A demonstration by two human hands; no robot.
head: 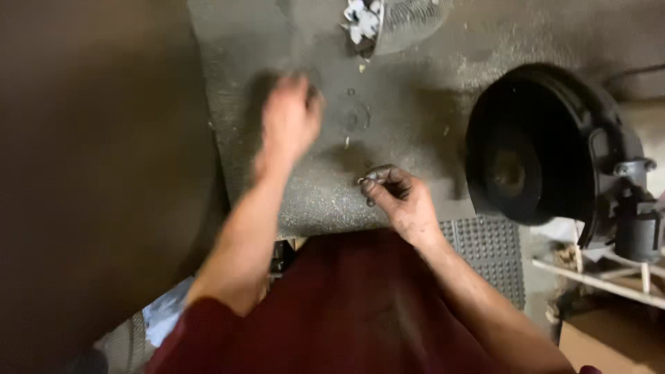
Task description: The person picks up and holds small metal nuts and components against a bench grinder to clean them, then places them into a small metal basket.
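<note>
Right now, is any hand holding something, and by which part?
The right hand pinches a small metal piece between its fingertips; which part cannot be told. The left hand is blurred, so its hold cannot be told.

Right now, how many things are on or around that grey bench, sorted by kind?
Hands: 2, left hand and right hand
Small metal piece in the right grip: 1
Black round machine housing: 1
Wire guard: 1
Total: 5
</note>
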